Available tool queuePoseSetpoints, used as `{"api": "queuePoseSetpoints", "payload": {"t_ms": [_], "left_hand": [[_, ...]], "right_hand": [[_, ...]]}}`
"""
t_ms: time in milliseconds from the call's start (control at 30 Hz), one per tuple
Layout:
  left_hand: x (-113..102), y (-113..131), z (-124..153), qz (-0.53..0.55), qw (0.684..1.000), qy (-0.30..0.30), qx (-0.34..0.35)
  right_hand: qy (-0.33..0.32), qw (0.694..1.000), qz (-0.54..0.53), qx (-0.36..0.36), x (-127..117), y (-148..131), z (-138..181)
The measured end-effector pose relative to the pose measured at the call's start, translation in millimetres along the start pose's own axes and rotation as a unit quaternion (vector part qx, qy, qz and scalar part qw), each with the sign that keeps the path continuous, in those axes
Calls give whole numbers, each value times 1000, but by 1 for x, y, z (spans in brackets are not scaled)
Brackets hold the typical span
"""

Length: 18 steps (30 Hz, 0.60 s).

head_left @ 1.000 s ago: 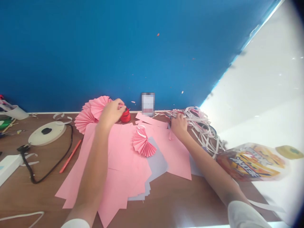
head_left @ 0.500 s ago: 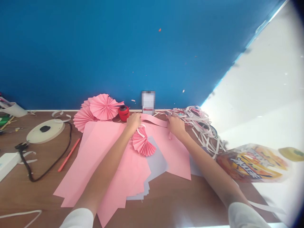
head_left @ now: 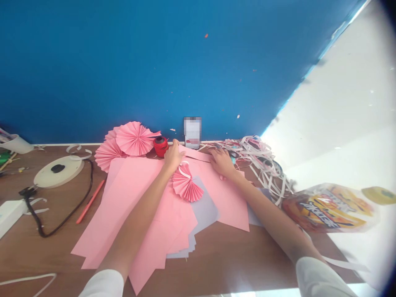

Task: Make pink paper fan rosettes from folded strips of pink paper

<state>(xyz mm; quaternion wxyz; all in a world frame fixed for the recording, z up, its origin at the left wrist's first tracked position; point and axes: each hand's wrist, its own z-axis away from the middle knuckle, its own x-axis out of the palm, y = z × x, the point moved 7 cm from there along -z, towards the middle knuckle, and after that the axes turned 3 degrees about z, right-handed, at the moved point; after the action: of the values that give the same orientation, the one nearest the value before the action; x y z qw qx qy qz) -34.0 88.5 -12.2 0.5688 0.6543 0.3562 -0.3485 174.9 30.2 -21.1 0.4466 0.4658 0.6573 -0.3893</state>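
My left hand [head_left: 173, 157] pinches the left end of a narrow pink paper strip [head_left: 196, 154]. At the strip's other end, my right hand [head_left: 222, 161] has its fingers over the paper, with the thumb partly hidden. Both hands are above overlapping pink paper sheets [head_left: 139, 206]. Between my forearms lies a small pleated pink paper fan [head_left: 187, 185] with a pale curled strip on it. A grey-lilac sheet [head_left: 206, 206] shows beneath. Just left of my left hand stands a spool of red thread [head_left: 160, 147].
Larger pleated paper rosettes [head_left: 136, 139] lean at the back left. A phone [head_left: 192, 133] stands against the blue wall. Tangled paper strips [head_left: 262, 159] and a plastic bottle [head_left: 331, 208] lie right. On the left are a red pen [head_left: 90, 202], a round pale reel [head_left: 58, 177] and a black cord [head_left: 63, 226].
My right hand has shifted slightly left along the strip, its fingers lower and flatter. The strip's upward bow has flattened. My left hand keeps its end, its fingers slightly raised.
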Motion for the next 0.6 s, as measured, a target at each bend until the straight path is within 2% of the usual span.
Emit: {"api": "queuePoseSetpoints", "payload": {"t_ms": [100, 200, 267, 333, 467, 600], "left_hand": [[-11, 4, -3, 43, 998, 43, 27], [-27, 19, -5, 77, 988, 72, 113], [-35, 31, -5, 113, 977, 56, 173], [-42, 38, -5, 189, 960, 24, 204], [-47, 42, -1, 280, 942, 7, 187], [-33, 50, 8, 299, 939, -26, 166]], "right_hand": [[20, 1000, -5, -2, -1, -1, 0], [60, 998, -22, 10, -7, 1, 0], [77, 996, -44, 24, -11, 5, -1], [82, 993, -80, 34, -14, 11, -3], [91, 983, -148, 52, -20, 15, -5], [140, 975, -141, 100, -38, 10, 0]]}}
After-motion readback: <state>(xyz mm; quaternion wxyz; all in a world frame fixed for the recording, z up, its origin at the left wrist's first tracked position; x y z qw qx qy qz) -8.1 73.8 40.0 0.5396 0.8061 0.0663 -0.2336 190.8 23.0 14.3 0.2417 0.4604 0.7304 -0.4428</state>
